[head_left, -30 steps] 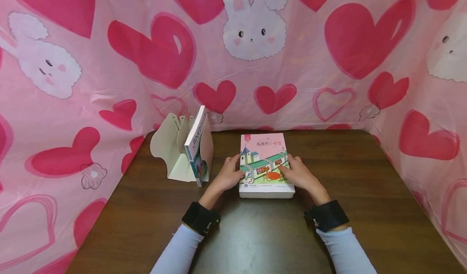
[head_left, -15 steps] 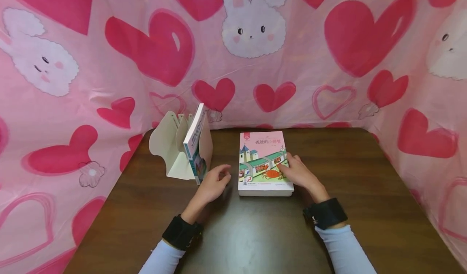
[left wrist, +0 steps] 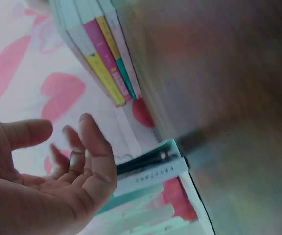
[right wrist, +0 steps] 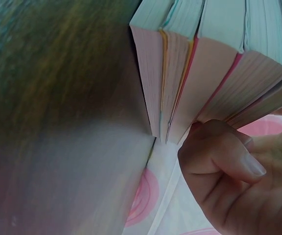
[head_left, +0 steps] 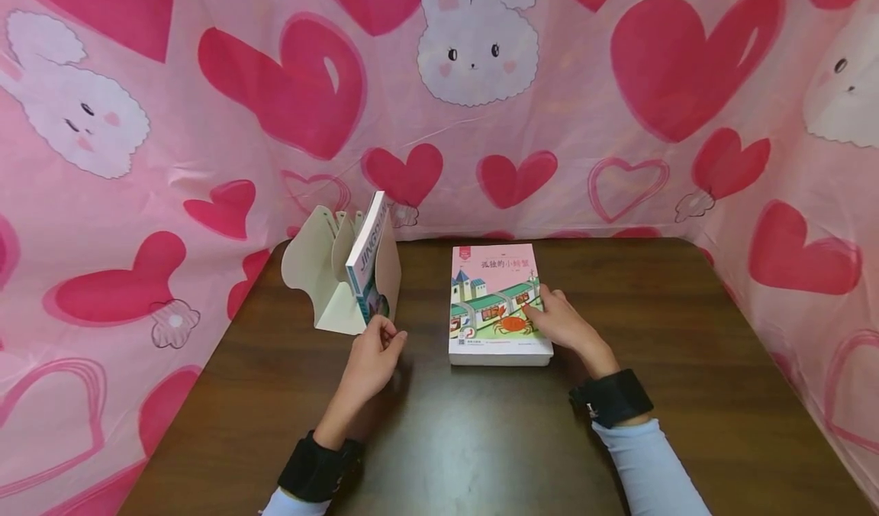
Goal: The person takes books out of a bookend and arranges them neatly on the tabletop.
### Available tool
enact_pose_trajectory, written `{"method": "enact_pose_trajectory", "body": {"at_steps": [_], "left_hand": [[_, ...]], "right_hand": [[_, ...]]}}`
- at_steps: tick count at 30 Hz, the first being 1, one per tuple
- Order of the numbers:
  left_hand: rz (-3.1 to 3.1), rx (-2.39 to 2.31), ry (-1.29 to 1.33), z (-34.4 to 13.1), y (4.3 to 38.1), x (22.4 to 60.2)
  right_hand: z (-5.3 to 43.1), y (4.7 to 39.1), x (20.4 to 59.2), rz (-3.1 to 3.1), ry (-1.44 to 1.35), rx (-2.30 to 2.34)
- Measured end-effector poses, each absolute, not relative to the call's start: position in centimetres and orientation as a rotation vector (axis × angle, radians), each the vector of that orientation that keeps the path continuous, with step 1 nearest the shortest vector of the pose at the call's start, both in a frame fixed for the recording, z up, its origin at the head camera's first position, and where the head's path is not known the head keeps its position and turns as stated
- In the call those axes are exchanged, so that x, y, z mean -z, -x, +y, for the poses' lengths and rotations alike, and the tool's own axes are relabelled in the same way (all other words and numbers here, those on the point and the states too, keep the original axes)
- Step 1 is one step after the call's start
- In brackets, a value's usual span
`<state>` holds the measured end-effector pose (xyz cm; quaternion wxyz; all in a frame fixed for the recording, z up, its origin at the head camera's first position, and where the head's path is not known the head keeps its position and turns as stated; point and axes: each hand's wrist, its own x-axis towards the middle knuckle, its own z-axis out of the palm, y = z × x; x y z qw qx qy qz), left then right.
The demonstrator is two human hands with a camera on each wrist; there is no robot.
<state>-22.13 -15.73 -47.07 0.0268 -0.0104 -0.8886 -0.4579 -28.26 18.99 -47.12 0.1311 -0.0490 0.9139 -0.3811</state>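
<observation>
A stack of several books point(right wrist: 219, 58) lies on the table, topped by a pink picture book point(head_left: 491, 272) with a red crab on its cover. My right hand point(head_left: 570, 325) rests against the stack's right side, its thumb at the cover's edge; the right wrist view shows bent fingers touching the page edges. My left hand point(head_left: 369, 363) holds nothing, fingers loosely bent, just in front of an upright book point(head_left: 367, 249) with JING lettering on its spine. That book leans in a cream desktop book rack point(head_left: 309, 260). In the left wrist view the left palm is bare.
The dark wooden table point(head_left: 652, 310) reaches back to a pink curtain point(head_left: 584, 104) with hearts and rabbits. The rack's other dividers point(head_left: 341, 245) stand left of the upright book. Black bands point(head_left: 613, 399) circle both wrists.
My left hand has let go of the stack's left side and moved left and toward me, to the front of the rack. My right hand has stayed at the stack.
</observation>
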Motion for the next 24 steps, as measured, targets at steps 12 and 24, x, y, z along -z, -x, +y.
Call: {"method": "enact_pose_trajectory", "body": {"at_steps": [12,24], "left_hand": [[-2.580,1.376,-0.114,-18.3,21.8,46.0],[-2.592,1.648,0.012,-18.5,24.6,45.6]], "right_hand": [[19.1,28.4,47.2,2.651,0.149,1.100],[19.0,27.9,46.8,2.635,0.139,1.081]]}}
